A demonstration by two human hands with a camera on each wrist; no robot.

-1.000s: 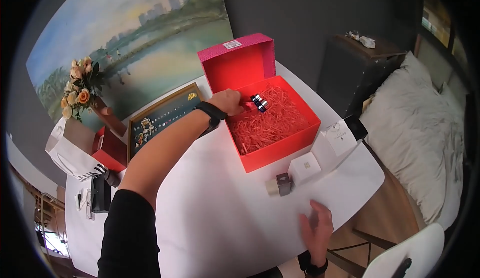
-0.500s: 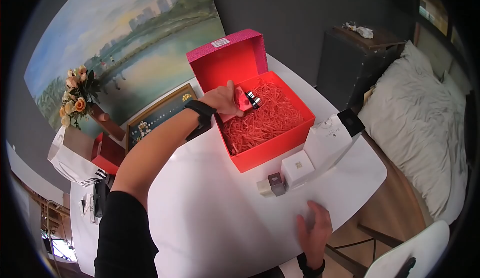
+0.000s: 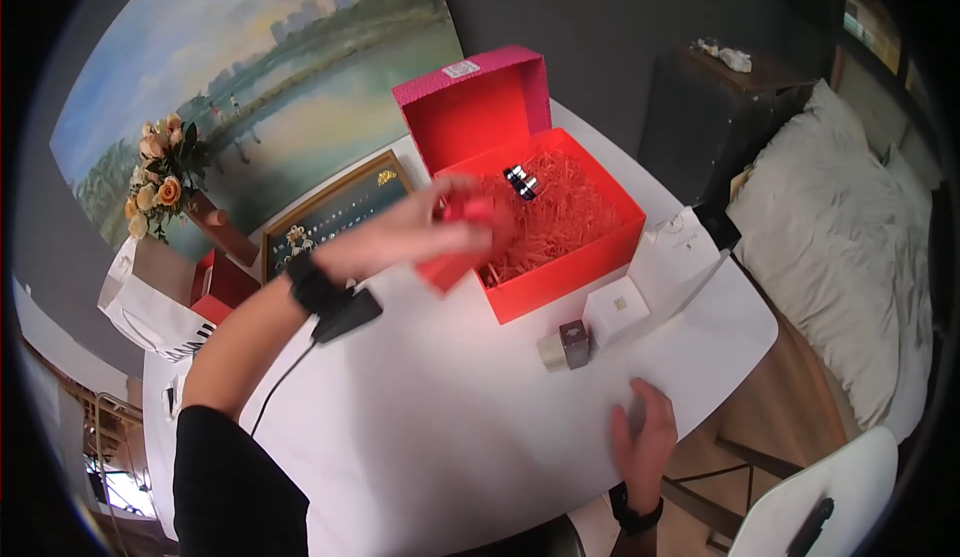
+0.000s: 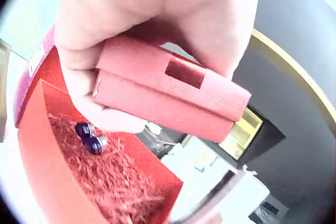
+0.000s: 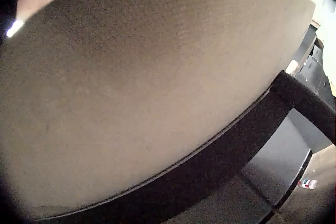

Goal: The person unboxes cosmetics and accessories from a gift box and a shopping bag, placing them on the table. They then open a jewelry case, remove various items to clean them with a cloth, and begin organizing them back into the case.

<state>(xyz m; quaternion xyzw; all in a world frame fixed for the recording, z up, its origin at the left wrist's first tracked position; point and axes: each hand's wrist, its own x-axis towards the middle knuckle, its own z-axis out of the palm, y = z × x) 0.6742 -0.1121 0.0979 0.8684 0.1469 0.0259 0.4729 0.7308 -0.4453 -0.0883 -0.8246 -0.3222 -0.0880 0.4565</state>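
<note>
My left hand [image 3: 400, 242] grips a small red carton [image 4: 168, 90] with a rectangular cutout in its face, fingers on one side and thumb on the other. It is over the near left edge of a large red gift box [image 3: 565, 282], whose lid is raised. Inside, two small bottles [image 3: 521, 183] with dark and silver parts lie side by side on red shredded paper [image 3: 560, 217]. My right hand [image 3: 645, 432] is by the table's near right edge, fingers relaxed and holding nothing. A beige surface [image 5: 157, 92] fills most of the right wrist view.
Right of the gift box stand a tall white box [image 3: 680, 257], a white cube box [image 3: 614, 312] and a small brown box [image 3: 573, 344]. To the left are a framed jewellery display [image 3: 385, 187], a paper bag [image 3: 150, 292] and flowers [image 3: 155, 182]. A white chair [image 3: 830, 497] stands right.
My left hand has drawn the red carton back toward me, away from the bottles, which stay on the shredded paper. The right hand has barely moved.
</note>
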